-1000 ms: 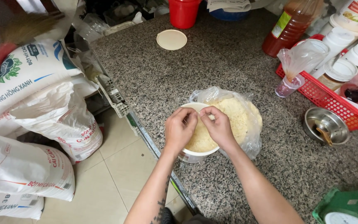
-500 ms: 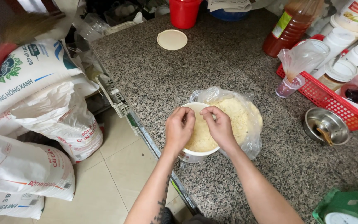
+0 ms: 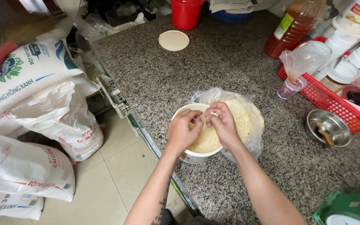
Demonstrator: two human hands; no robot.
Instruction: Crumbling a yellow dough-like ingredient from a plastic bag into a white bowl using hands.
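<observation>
We pinch the clear bag (image 3: 246, 121) edge over the white tub (image 3: 196, 155) with left hand (image 3: 183, 131) and right hand (image 3: 221, 123); the pale yellow filling sits inside, the bag not yet closed.

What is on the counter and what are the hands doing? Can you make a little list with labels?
left hand: over the bowl, fingers pinched
right hand: over the bowl, pinching next to the left hand
bowl: white, full of pale yellow grains
bag: clear plastic, around the grains
lid: round, lying flat, far from the bowl
basket: red, right of the bowl
</observation>
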